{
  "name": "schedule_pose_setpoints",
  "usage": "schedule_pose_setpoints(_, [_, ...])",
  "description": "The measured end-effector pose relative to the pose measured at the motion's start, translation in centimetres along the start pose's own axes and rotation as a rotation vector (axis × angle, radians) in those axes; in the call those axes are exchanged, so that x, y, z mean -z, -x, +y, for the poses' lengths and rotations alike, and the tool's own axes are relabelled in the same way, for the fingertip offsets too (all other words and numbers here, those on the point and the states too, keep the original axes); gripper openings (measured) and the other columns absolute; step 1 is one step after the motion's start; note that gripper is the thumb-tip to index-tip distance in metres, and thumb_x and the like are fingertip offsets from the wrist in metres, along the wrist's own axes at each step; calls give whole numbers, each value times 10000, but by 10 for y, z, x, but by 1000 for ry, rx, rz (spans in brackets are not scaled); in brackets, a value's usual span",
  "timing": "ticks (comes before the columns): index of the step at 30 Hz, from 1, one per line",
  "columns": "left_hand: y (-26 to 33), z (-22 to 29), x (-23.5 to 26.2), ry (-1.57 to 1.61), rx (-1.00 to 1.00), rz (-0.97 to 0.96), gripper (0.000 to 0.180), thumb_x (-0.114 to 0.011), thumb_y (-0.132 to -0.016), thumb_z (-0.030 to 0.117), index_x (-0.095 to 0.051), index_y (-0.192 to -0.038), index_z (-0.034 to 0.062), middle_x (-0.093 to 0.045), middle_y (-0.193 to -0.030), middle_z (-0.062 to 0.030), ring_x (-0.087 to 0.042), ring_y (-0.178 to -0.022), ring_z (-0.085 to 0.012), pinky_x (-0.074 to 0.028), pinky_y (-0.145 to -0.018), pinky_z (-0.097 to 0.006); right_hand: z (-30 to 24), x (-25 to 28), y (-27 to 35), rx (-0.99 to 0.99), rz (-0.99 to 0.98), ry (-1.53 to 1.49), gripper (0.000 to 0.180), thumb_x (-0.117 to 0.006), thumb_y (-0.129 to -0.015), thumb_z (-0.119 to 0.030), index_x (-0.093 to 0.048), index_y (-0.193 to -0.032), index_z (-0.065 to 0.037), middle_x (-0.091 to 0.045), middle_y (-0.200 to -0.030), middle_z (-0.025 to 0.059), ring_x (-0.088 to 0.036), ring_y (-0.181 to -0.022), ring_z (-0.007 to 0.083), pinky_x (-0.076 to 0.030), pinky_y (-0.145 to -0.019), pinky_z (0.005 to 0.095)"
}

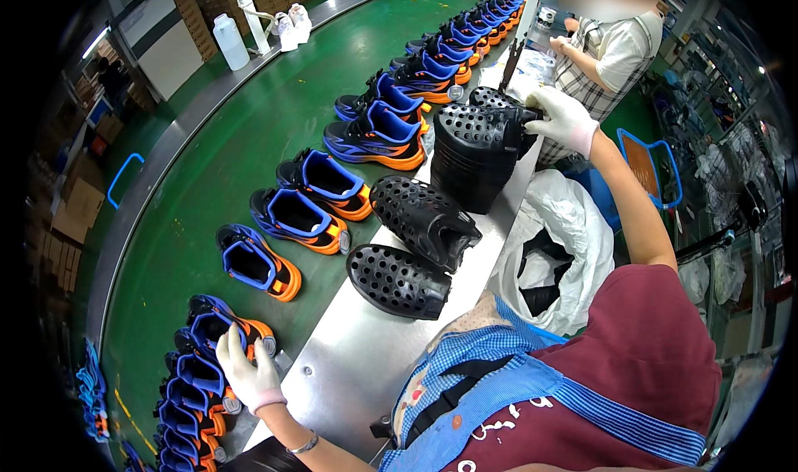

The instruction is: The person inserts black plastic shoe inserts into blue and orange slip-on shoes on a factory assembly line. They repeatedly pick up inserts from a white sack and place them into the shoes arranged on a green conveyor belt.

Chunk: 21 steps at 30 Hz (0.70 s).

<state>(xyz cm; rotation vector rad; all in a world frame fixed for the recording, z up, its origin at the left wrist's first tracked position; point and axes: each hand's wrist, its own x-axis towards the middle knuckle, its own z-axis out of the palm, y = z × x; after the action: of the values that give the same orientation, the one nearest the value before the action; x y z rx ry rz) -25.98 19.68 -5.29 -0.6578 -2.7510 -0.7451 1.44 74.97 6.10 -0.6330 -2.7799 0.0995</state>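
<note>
Thin white knit gloves cover the left hand [249,372] and the right hand [567,116], each ending in a pale pink band at the wrist. A silvery bracelet [305,444] circles the left wrist. The maroon short-sleeved shirt [644,326] carries white script-like lettering [499,425] across the chest. Over it goes a blue, finely checked apron [505,385] with a striped shoulder strap [623,420], an orange-brown round button [456,422] and black webbing [447,399].

Shoes [374,146] on conveyor [241,139], forms [472,168] right
</note>
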Motion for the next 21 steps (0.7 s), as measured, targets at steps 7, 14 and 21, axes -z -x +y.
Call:
schedule_pose_setpoints(7, [0, 19, -8, 116, -23, -16, 400, -656, -835, 66, -621, -1230, 11, -565, -1252, -171, -588, -1091, -299, -494, -880, -345, 5, 28, 2, -102, 32, -5, 359, -738, -767, -260, -588, -989, -21, -610, -950, 169, -607, -933, 320, -486, -827, 388])
schedule_pose_setpoints(14, [-5, 51, -13, 490, 3, -58, 377, -658, -880, 29, -614, -1254, 11, -580, -1184, -126, -621, -994, -173, -542, -760, -286, -78, 51, -25, 35, 339, -116, 354, -772, -731, -113, -599, -1015, 7, -626, -977, 139, -623, -904, 244, -502, -828, 334])
schedule_pose_setpoints(21, [-9, 89, -15, 1567, -15, -344, 901, -692, -887, 331, -163, -1547, 24, -334, -1522, -188, -436, -1335, -296, -350, -1116, -425, -293, -1, -39, 744, -125, -477, 342, -751, -754, -233, -619, -1003, -39, -614, -930, 121, -606, -922, 309, -505, -788, 396])
